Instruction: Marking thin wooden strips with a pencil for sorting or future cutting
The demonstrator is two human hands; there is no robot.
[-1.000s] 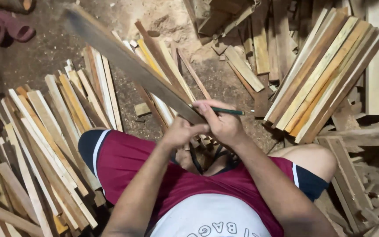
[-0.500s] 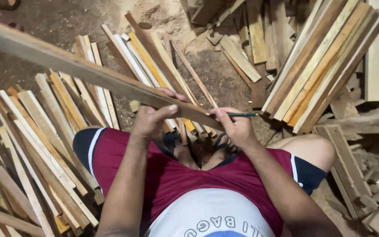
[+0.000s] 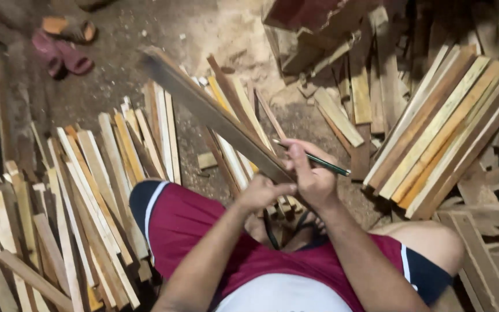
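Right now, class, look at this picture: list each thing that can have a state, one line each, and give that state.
Long dark wooden slat: lifted, tilted up and away, near end gripped.
Left hand: closed on the slat's near end.
Right hand: grips the pencil, against the slat.
Green pencil: held, lying nearly flat.
Pale slats at left: lying loose on the ground.
Slats at right: stacked side by side.
Pink sandals: off, on the ground.

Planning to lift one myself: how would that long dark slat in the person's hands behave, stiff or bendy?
The slat looks straight though gripped only at its near end by both hands, left hand and right hand, so probably stiff. Thin and narrow, so likely light, yet end-heavy.
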